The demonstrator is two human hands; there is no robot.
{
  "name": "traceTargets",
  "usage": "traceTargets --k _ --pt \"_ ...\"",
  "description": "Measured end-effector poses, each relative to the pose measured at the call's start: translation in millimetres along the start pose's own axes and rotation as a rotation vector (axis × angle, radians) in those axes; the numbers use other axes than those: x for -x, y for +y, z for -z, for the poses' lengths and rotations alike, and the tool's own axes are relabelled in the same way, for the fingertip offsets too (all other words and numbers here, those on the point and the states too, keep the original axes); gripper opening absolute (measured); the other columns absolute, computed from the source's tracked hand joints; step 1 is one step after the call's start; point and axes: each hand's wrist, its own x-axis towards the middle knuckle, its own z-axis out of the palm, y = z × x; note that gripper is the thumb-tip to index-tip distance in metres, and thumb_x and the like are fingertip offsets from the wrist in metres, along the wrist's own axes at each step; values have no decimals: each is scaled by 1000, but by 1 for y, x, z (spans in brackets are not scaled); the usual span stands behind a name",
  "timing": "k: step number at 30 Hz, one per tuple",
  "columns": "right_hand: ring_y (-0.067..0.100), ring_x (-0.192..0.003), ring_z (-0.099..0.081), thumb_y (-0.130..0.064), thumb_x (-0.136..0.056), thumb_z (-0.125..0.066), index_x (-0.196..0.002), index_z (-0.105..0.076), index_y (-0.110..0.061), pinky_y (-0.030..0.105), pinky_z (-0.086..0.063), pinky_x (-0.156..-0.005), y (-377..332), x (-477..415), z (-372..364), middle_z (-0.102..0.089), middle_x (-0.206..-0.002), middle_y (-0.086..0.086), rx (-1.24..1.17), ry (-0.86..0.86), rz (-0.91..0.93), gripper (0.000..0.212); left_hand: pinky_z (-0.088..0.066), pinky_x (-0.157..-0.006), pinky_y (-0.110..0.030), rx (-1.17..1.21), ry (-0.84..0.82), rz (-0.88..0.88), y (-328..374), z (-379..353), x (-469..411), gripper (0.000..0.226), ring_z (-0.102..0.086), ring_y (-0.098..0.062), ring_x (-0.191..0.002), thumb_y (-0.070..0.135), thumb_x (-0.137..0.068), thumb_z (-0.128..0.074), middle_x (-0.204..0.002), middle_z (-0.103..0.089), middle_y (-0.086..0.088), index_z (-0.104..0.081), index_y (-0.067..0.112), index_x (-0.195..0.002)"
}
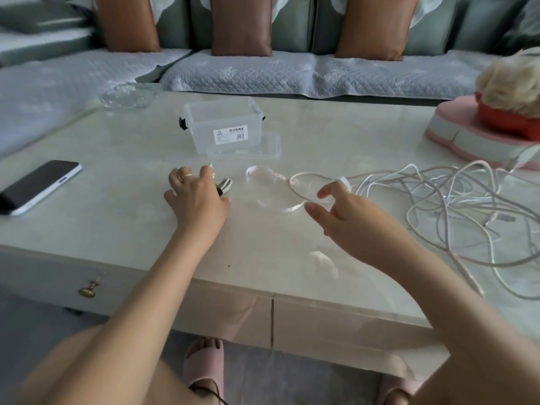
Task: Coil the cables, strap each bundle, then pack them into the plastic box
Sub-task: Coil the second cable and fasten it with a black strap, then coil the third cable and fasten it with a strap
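**A:** Where did the plastic box [223, 124] stand from your hands?

**B:** On the table [117, 206], beyond your left hand [195, 197]. Its lid [257, 147] lay just before it, on the side toward your right hand [344, 211].

**A:** And the cables?

**B:** The tangle of cables [467, 206] lay to the right of your right hand. One cable loop [293, 190] reached in between your hands, just beside your right fingers, with a loose strap [263, 170] behind it. A small strap bundle [225, 185] lay just beside your left hand, and a phone [38, 187] well to its left. A dish [128, 95] stood behind the box, to the left.
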Motion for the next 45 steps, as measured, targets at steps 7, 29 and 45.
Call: traceTargets --k 7,29,45 --pt "16 -83 -55 -38 -93 -51 -110 -54 -29 30 -43 -73 48 36 43 -60 -85 -13 122 106 -123 20 -39 -92 -46 279 34 -470 55 14 44 36 -45 -39 -117 13 -70 -76 -115 -56 -19 -67 8 -104" --pt "13 -48 -44 -28 -91 -55 -69 -52 -21 29 -40 -52 109 78 45 -56 -54 -5 -163 171 -166 23 -46 -89 -29 780 -452 -780 147 8 98 16 -59 -7 -99 25 -90 -58 -102 -64 6 -64 17 -102" --pt "23 -92 -50 -33 -94 -50 -100 -68 -18 35 -43 -80 115 69 75 -54 -100 6 285 592 340 24 -31 -54 -30 700 -593 -927 149 4 89 48 -36 -11 -54 69 -81 -39 -56 -37 7 -40 24 -63"
